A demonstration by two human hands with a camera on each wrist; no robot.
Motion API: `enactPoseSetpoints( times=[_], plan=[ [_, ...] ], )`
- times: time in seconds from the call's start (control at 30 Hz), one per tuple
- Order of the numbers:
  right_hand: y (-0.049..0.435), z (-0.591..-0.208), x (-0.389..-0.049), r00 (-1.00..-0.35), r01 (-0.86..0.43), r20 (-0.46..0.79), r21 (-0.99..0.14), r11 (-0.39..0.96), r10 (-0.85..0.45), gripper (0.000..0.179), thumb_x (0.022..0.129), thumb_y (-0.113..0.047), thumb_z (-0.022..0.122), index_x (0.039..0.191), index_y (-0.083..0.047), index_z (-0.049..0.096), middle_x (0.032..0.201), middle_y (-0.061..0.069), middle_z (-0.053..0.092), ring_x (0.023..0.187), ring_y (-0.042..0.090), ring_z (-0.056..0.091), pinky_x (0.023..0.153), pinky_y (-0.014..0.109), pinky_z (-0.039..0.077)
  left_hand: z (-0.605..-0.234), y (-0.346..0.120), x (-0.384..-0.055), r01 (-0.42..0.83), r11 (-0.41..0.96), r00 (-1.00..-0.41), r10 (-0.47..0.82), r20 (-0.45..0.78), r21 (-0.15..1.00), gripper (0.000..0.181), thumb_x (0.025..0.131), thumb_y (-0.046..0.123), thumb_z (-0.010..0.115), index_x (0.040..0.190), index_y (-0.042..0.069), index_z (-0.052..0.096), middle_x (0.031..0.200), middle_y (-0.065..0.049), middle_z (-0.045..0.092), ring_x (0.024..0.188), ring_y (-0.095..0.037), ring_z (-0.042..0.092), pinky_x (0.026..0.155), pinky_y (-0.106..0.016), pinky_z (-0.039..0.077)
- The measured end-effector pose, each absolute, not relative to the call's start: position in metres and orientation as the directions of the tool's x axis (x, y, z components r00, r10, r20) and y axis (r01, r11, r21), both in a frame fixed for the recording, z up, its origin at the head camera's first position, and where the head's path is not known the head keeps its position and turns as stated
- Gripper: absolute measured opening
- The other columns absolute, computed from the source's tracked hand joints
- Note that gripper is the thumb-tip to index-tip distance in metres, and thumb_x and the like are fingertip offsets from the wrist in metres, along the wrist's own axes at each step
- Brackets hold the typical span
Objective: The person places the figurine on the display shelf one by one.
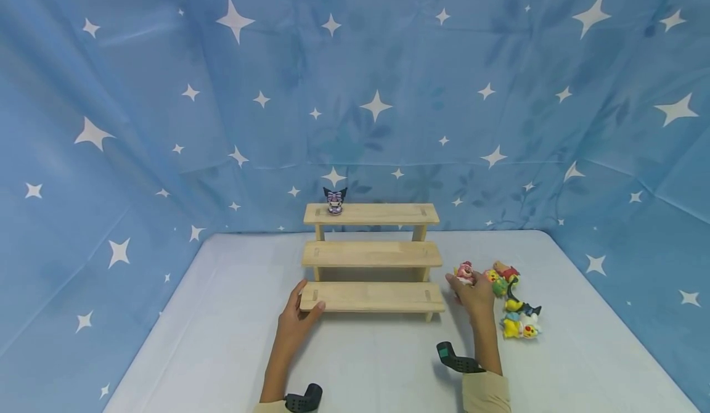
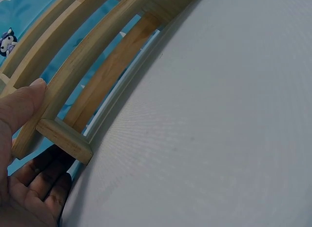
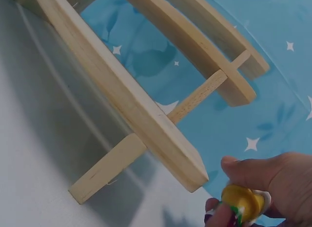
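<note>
My left hand [image 1: 294, 325] grips the left end of the lowest step of a three-tier wooden display stand [image 1: 371, 296]. In the left wrist view its thumb [image 2: 30, 97] lies against the step's board, with the other fingers curled below, near the stand's foot [image 2: 66, 139]. Right of the stand, my right hand [image 1: 473, 293] holds a small pink-and-red toy figurine [image 1: 465, 270]. From the right wrist, a yellow part of the figurine [image 3: 243, 200] with some green shows between thumb and fingers; the palm hides the rest. A black-eared figurine [image 1: 335, 202] stands on the top tier's left side.
Several small toy figurines lie grouped right of my right hand, among them a yellow-and-blue one [image 1: 511, 327] and a brown-and-red one [image 1: 506, 271]. The white table [image 1: 377, 363] lies beneath it all. A blue star-patterned curtain [image 1: 377, 135] hangs behind the stand and along both sides.
</note>
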State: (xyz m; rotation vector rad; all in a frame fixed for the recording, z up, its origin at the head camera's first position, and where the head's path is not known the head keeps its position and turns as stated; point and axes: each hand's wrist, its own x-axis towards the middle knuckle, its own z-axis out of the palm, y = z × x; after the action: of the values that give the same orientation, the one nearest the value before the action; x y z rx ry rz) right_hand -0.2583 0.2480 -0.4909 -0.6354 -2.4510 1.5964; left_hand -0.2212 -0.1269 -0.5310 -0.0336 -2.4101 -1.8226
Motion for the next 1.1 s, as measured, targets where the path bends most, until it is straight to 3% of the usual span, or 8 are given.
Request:
enactPoseSetpoints(
  times=[0.23, 0.3, 0.4, 0.57, 0.7, 0.83, 0.93, 1.1],
  plan=[
    [0.2506, -0.4953, -0.2607, -0.891, 0.283, -0.156, -0.925, 0.254, 0.426, 0.067, 0.095, -0.028, 0.064, 0.147, 0.003, 0.035, 0.123, 0.023, 0.053, 0.089, 0.019, 0.06, 0.065, 0.014, 0.053, -0.5298, -0.1266, -0.221, 0.087, 0.277, -0.992, -0.059, 0.107, 0.957, 0.076, 0.091, 0.035, 0.07, 0.153, 0.017, 0.03, 0.145, -0.02, 0.049, 0.131, -0.035, 0.053, 0.112, -0.051, 0.038],
    [0.2511, -0.4959, -0.2607, -0.892, 0.271, -0.163, -0.939, 0.21, 0.422, 0.067, 0.096, -0.032, 0.063, 0.147, 0.003, 0.036, 0.13, 0.026, 0.055, 0.096, 0.02, 0.062, 0.068, 0.013, 0.054, -0.5293, -0.1264, -0.2207, 0.089, 0.276, -0.992, -0.057, 0.109, 0.957, 0.076, 0.091, 0.036, 0.069, 0.153, 0.017, 0.031, 0.145, -0.021, 0.049, 0.131, -0.035, 0.053, 0.112, -0.051, 0.038],
    [0.2514, -0.4945, -0.2602, -0.884, 0.263, -0.176, -0.953, 0.148, 0.433, 0.067, 0.096, -0.043, 0.06, 0.143, 0.0, 0.042, 0.13, 0.021, 0.06, 0.095, 0.013, 0.066, 0.07, 0.013, 0.055, -0.5294, -0.1261, -0.2208, 0.092, 0.274, -0.992, -0.053, 0.11, 0.957, 0.075, 0.091, 0.036, 0.069, 0.153, 0.017, 0.031, 0.145, -0.021, 0.049, 0.131, -0.034, 0.053, 0.112, -0.051, 0.038],
    [0.2513, -0.4919, -0.2593, -0.855, 0.268, -0.212, -0.962, 0.055, 0.474, 0.072, 0.09, -0.061, 0.057, 0.133, -0.003, 0.053, 0.101, 0.003, 0.072, 0.069, 0.001, 0.061, 0.063, 0.014, 0.053, -0.5304, -0.1264, -0.2207, 0.092, 0.281, -0.992, -0.06, 0.113, 0.955, 0.076, 0.091, 0.035, 0.069, 0.153, 0.016, 0.031, 0.144, -0.021, 0.05, 0.13, -0.035, 0.053, 0.111, -0.051, 0.039],
    [0.2516, -0.4935, -0.2595, -0.849, 0.242, -0.232, -0.969, -0.041, 0.475, 0.07, 0.091, -0.052, 0.062, 0.14, -0.004, 0.046, 0.083, -0.013, 0.069, 0.067, 0.0, 0.061, 0.064, 0.014, 0.054, -0.531, -0.1269, -0.2203, 0.096, 0.282, -0.991, -0.065, 0.119, 0.955, 0.076, 0.091, 0.034, 0.07, 0.153, 0.016, 0.031, 0.143, -0.021, 0.05, 0.13, -0.036, 0.053, 0.111, -0.052, 0.039],
    [0.252, -0.4967, -0.2588, -0.851, 0.23, -0.245, -0.969, -0.09, 0.464, 0.077, 0.093, -0.04, 0.065, 0.153, -0.008, 0.028, 0.079, -0.019, 0.066, 0.071, -0.001, 0.065, 0.07, 0.014, 0.055, -0.5321, -0.1271, -0.2203, 0.094, 0.288, -0.991, -0.062, 0.116, 0.953, 0.076, 0.091, 0.035, 0.069, 0.153, 0.015, 0.03, 0.143, -0.021, 0.051, 0.13, -0.036, 0.053, 0.111, -0.052, 0.039],
    [0.2509, -0.4965, -0.258, -0.855, 0.219, -0.242, -0.97, -0.103, 0.458, 0.08, 0.094, -0.036, 0.065, 0.156, -0.011, 0.022, 0.086, -0.017, 0.065, 0.074, -0.002, 0.066, 0.074, 0.014, 0.056, -0.5327, -0.1271, -0.2203, 0.092, 0.286, -0.992, -0.061, 0.114, 0.954, 0.076, 0.091, 0.035, 0.069, 0.153, 0.015, 0.03, 0.143, -0.021, 0.051, 0.13, -0.035, 0.053, 0.111, -0.051, 0.038],
    [0.2471, -0.4928, -0.2584, -0.873, 0.163, -0.199, -0.979, -0.119, 0.444, 0.064, 0.095, -0.026, 0.065, 0.149, -0.015, 0.032, 0.102, -0.008, 0.061, 0.079, -0.001, 0.067, 0.078, 0.016, 0.056, -0.5324, -0.1266, -0.2204, 0.095, 0.277, -0.992, -0.056, 0.115, 0.956, 0.075, 0.092, 0.035, 0.069, 0.153, 0.016, 0.03, 0.144, -0.021, 0.049, 0.131, -0.035, 0.052, 0.113, -0.051, 0.037]
  ],
)
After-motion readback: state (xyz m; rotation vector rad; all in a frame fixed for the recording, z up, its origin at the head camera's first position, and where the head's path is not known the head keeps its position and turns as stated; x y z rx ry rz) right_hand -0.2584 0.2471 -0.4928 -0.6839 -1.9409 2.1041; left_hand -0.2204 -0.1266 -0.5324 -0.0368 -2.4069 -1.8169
